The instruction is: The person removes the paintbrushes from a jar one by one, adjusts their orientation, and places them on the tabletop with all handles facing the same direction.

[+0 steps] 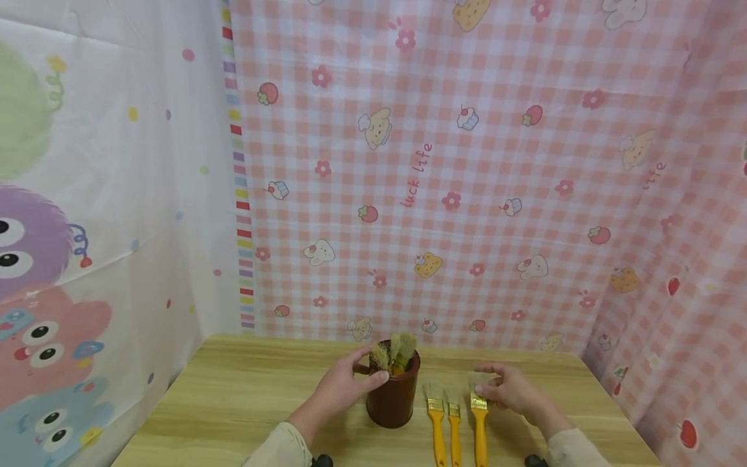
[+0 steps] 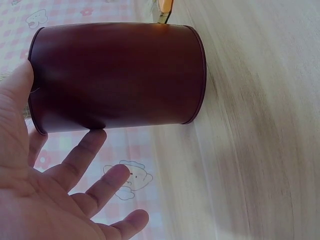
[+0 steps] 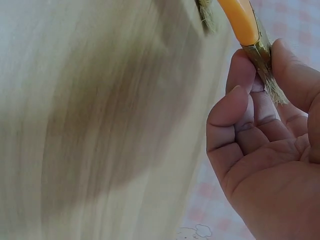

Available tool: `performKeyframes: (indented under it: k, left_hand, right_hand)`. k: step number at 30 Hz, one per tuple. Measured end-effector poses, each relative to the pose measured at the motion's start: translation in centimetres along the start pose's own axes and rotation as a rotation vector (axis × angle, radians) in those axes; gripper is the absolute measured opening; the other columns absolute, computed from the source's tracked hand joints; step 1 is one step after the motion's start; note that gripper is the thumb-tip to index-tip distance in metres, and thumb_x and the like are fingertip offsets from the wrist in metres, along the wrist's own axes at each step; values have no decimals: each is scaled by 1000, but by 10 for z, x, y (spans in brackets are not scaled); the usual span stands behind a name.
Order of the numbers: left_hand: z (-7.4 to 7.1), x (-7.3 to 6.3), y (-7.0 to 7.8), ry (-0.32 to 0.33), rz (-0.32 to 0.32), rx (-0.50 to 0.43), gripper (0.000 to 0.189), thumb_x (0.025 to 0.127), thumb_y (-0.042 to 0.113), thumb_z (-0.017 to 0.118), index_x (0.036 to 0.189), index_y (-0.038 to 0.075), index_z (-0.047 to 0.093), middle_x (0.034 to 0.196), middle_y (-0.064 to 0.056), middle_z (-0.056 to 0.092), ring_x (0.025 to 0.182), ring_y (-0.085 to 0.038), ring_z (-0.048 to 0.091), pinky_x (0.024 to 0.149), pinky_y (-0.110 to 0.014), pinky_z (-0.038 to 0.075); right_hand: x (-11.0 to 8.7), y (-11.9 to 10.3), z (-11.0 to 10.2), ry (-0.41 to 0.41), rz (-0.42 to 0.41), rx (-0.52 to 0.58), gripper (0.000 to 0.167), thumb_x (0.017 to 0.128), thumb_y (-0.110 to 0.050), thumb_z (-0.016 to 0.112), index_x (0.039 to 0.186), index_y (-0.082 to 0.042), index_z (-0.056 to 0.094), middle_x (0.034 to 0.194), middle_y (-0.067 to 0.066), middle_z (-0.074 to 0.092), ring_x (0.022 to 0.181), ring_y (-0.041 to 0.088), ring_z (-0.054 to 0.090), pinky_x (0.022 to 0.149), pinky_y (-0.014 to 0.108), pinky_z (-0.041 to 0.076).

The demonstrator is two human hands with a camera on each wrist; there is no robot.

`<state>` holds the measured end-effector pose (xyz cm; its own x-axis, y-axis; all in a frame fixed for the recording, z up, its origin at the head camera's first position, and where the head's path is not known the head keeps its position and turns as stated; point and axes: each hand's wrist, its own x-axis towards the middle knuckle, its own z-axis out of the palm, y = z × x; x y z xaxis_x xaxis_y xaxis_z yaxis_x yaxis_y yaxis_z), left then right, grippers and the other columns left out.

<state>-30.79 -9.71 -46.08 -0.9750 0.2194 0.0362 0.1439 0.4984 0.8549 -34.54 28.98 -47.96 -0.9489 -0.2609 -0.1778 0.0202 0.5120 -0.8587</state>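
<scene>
A dark brown cylindrical brush holder [image 1: 392,399] stands upright on the table, with several brushes [image 1: 403,353] in it, bristles up. My left hand [image 1: 347,383] holds it near the rim: in the left wrist view the thumb [image 2: 17,85] lies at the rim and a fingertip touches the side wall, while the other fingers spread away. To the right, my right hand [image 1: 509,392] pinches a yellow-handled paintbrush [image 1: 478,418] between thumb and fingers at its bristle end. The right wrist view shows this grip at the ferrule [image 3: 257,55] and bristles.
Two more yellow-handled paintbrushes, a wider one [image 1: 436,421] and a narrow one [image 1: 454,421], lie side by side between the holder and my right hand. The wooden table [image 1: 233,389] ends at a pink checked curtain [image 1: 420,259] behind, and a white patterned curtain [image 1: 175,214] hangs left.
</scene>
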Motion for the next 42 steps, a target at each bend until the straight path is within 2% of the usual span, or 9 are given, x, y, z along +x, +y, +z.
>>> performKeyframes:
  k: [3,7,9,19,30,42]
  left_hand:
    - [0,0,0,0,-4,0,77,98,57,74,163,28,47,141,-17,68,129,-42,66,97,-63,57]
    - [1,0,0,0,-4,-3,76,98,57,74,163,29,47,142,-17,68,131,-43,65,98,-63,57]
    - [1,0,0,0,-3,-3,76,98,57,74,163,29,47,143,-17,67,132,-44,64,98,-64,57]
    - [1,-1,1,1,1,-2,76,98,57,74,163,29,47,144,-17,66,133,-44,63,96,-63,57]
    - [1,0,0,-2,-3,3,77,98,58,74,163,27,47,144,-19,66,131,-45,64,97,-63,57]
    - [2,0,-1,5,-3,-10,79,98,57,75,163,24,47,142,-19,67,132,-44,64,97,-62,58]
  right_hand:
    - [3,2,3,21,5,-8,62,103,-16,74,155,3,49,93,7,69,80,18,62,67,34,51]
    - [7,5,8,56,20,-20,59,101,-14,76,152,3,53,103,12,71,89,19,70,78,42,62]
    - [9,7,10,74,32,-34,57,100,-13,76,150,4,55,107,14,71,91,19,72,81,44,64]
    - [13,21,17,109,72,-102,48,101,-10,75,144,5,61,101,12,74,83,17,67,73,35,57]
    - [23,28,22,188,48,-218,44,97,-16,81,136,-1,69,108,12,74,96,19,69,85,41,60]
    - [23,27,25,180,58,-181,41,97,-11,80,135,0,69,108,11,71,96,20,63,83,37,56]
